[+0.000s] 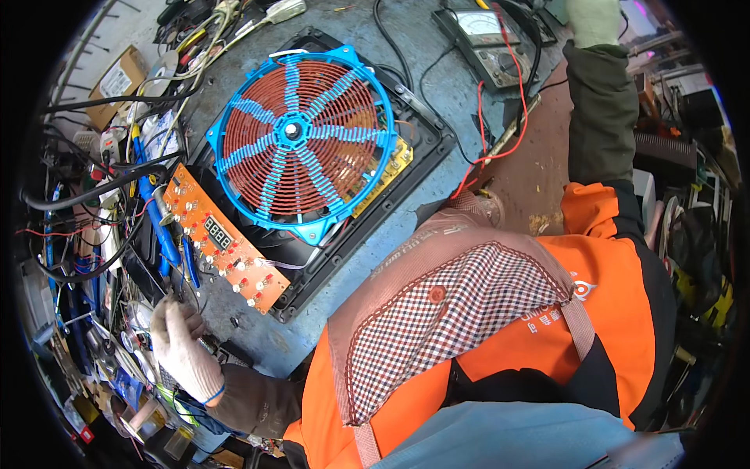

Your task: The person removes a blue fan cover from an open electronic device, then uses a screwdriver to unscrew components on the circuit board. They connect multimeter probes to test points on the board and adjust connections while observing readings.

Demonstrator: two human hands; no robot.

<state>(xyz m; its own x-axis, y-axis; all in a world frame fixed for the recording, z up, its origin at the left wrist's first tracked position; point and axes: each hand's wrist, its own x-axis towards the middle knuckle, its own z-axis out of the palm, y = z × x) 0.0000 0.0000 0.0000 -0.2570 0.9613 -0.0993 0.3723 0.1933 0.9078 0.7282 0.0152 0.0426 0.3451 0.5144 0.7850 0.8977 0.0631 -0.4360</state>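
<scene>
In the middle of the bench lies a flat copper coil [293, 168] on a round blue plastic frame, set over a black housing [355, 254] of an induction cooker. An orange circuit board [234, 262] with a small digit display leans over the housing's left side. My left hand [185, 352], in a white knit glove, is below this board at the bench's left edge among tools. Its fingers are drawn together; what they hold, if anything, is unclear. My right hand [594, 23], also gloved, reaches up to the far right, its fingers hidden at the picture's edge.
An analog multimeter [484, 47] with red and black leads stands at the back right. Blue-handled pliers [160, 223], cables and piled tools crowd the left side. A cardboard box [117, 86] sits at the far left. More clutter lines the right.
</scene>
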